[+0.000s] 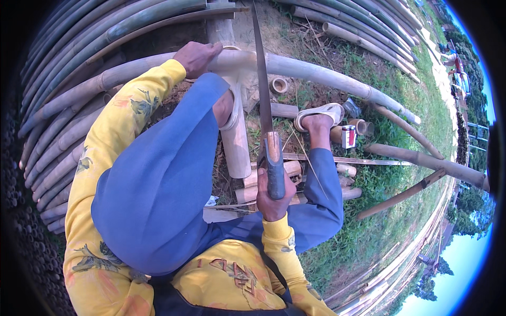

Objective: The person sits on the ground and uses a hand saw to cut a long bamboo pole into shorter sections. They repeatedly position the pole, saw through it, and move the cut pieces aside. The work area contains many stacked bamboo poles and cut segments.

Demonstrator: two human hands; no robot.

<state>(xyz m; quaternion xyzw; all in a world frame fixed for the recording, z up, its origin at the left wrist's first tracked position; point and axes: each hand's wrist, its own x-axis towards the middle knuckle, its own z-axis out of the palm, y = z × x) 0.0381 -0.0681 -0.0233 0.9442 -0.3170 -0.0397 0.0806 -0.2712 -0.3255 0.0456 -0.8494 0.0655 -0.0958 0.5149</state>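
A long pale bamboo pole [311,71] runs crosswise in front of me. My left hand [197,58] grips it, fingers wrapped over its top, left of the saw. In my right hand [276,195] is the dark handle of a hand saw [265,100], its long blade pointing away from me. The blade lies across the pole, and pale dust blurs the pole beside it. I cannot make out how deep the cut goes. My bent left leg, in blue trousers [163,163], comes up close to the pole; a sandalled foot [224,110] is beneath it.
Stacked bamboo poles [68,142] fill the left side, and more poles [363,39] lie at the far right. Short bamboo pieces [247,184] lie below my right hand. A red and white packet [348,136] sits by my right sandal [329,113]. Propped poles [427,163] stand on the grass.
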